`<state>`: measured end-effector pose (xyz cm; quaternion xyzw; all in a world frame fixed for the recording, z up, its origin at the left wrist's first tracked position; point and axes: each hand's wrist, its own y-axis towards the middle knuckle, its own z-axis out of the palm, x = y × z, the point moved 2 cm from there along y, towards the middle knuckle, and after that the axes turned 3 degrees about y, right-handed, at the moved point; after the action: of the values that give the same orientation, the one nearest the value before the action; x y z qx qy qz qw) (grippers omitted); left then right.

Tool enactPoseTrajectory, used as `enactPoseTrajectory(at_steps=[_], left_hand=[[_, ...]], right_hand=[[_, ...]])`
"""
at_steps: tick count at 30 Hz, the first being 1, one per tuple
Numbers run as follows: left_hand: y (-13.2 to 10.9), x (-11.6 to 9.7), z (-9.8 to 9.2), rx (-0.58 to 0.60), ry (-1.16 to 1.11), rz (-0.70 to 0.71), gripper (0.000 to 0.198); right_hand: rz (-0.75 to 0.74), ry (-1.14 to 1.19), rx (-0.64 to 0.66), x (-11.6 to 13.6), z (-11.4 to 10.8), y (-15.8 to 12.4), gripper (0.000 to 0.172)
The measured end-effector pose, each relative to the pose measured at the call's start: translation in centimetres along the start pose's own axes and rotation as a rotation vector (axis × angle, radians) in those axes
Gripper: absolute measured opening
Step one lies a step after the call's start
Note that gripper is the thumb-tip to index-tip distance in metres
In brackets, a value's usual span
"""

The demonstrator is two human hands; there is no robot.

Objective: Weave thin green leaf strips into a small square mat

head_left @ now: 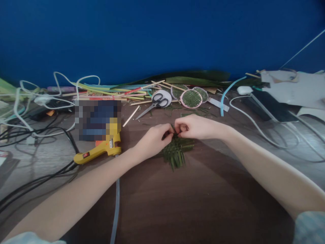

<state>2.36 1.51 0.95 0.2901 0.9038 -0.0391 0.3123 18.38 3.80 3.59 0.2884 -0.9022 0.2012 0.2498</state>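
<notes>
A small mat of woven green leaf strips [175,154] lies low over the brown table in front of me, its loose strip ends pointing toward me and to the right. At its far edge my left hand [158,137] is closed, thumb and forefinger pinching the strips. Close beside it, almost touching, my right hand [191,127] pinches the same edge with its fingers curled. The exact strip between the fingertips is partly hidden by them.
Left of my hands lies a yellow glue gun [101,150] with a long glue stick [116,203]. Beyond are scissors [154,104], round leaf-filled discs [191,99], thin sticks and leaf scraps. A phone [275,105] and white cables lie right; more cables tangle left.
</notes>
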Motion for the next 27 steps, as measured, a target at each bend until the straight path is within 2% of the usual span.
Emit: enactPoseTrajectory(at_steps=[7,13,22,27], left_hand=[[-0.08,0.01,0.00,0.009,-0.010,0.016,0.008],[-0.09,-0.05,-0.02,-0.006,0.009,0.026,0.012],[-0.08,0.11,0.08,-0.019,0.007,0.039,0.014],[-0.09,0.04,0.03,-0.013,0.005,0.045,0.016]], right_hand=[[-0.010,0.058,0.057,-0.42,-0.04,0.09,0.010],[-0.031,0.083,0.019,-0.43,-0.20,0.16,0.010],[-0.031,0.202,0.059,-0.24,-0.56,0.09,0.008],[-0.016,0.342,0.081,-0.30,-0.54,0.01,0.013]])
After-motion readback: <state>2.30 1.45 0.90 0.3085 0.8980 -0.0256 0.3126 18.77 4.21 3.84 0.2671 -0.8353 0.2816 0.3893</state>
